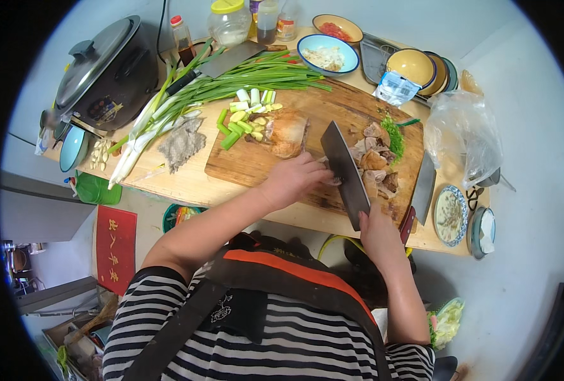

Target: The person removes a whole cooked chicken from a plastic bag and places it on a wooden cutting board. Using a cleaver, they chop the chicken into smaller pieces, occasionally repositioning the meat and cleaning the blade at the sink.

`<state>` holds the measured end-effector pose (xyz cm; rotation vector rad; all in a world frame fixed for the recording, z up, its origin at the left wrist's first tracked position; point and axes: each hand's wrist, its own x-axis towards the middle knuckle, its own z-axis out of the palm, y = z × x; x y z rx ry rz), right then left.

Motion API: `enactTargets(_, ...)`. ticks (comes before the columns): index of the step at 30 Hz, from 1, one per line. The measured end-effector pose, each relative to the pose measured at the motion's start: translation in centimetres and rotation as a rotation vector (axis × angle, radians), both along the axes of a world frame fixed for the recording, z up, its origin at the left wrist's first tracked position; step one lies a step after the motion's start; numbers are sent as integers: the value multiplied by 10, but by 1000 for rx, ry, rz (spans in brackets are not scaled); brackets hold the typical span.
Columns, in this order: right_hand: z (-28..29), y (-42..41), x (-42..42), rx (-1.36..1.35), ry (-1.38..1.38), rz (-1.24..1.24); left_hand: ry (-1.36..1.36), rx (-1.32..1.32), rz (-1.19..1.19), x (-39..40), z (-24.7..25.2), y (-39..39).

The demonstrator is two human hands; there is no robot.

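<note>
My right hand (378,232) grips a broad cleaver (347,174), its blade upright over the wooden cutting board (244,166). Close to the blade's left side, my left hand (298,178) holds a small piece of poultry (328,172) with bent fingers. A larger piece of cooked poultry (287,132) lies beyond the left hand, next to sliced ginger (258,128) and cut scallion (232,139). Right of the blade are chopped poultry pieces (373,159) and some green herbs (394,138). The cleaver partly hides the board's middle.
Long scallions (244,74) and another cleaver (232,58) lie behind the board. A slow cooker or large electric pot (103,78) stands at left. On the right are a knife (425,188), a plastic bag (465,131) and a patterned bowl (451,215). A blue-rimmed bowl (328,54) sits at the back.
</note>
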<state>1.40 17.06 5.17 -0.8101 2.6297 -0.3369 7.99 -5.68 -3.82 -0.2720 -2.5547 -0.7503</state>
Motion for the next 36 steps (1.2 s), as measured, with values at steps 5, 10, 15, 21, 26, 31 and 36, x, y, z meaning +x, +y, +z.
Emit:
enactTargets(5,-21,18,-25,-132,-38,-50,-7,-56,-39,17,-23,-9)
enactTargets(10,-30,23,-26,-177,-73,-131,-26,70,-25,11,-35,-18)
enactTargets(15,-19,28,-8,-188,14,-126,-3,188,205,9,-26,-2)
enactTargets(21,-9,29,10,-258,-11,-168,70,268,261,23,-29,27)
enactTargets(26,-5,29,16,-207,63,-68,81,255,102,-4,-41,2)
enactTargets(31,20,17,21,-361,100,-159,143,203,81,-11,-46,-10)
enactTargets(36,-11,-1,22,-229,29,-89,136,148,57,-9,-39,-11)
